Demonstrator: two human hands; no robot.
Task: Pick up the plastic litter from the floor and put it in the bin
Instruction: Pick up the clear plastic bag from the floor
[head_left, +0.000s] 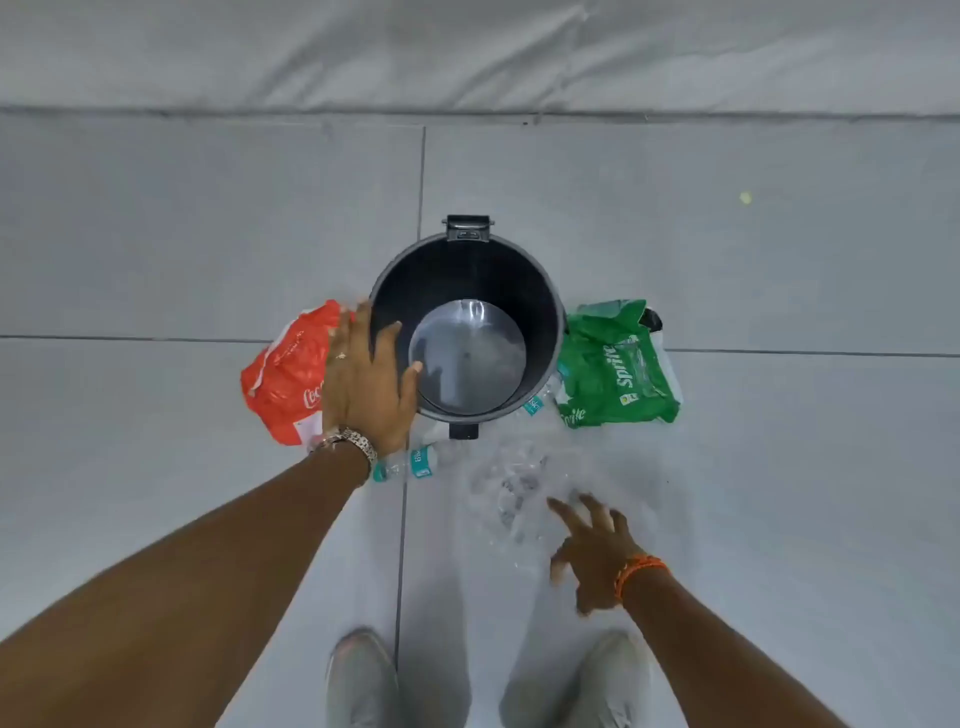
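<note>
Lower right, we note the right hand (597, 561), fingers spread, empty, just below clear wrap (511, 483). Left hand (369, 384), fingers splayed, overlaps the bin (550, 312) rim at centre.

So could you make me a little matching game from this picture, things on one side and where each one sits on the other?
Things:
1. Crumpled red plastic wrapper
2. Crumpled green plastic wrapper
3. Clear plastic bottle with a teal label
4. Crumpled clear plastic

Places:
A. Ahead of the right hand
B. Right of the round black bin
C. Lying beside the left wrist, near the bin's pedal
D. Partly under the left hand

Pairs: 1-D, 2-B, 3-C, 4-A
</note>
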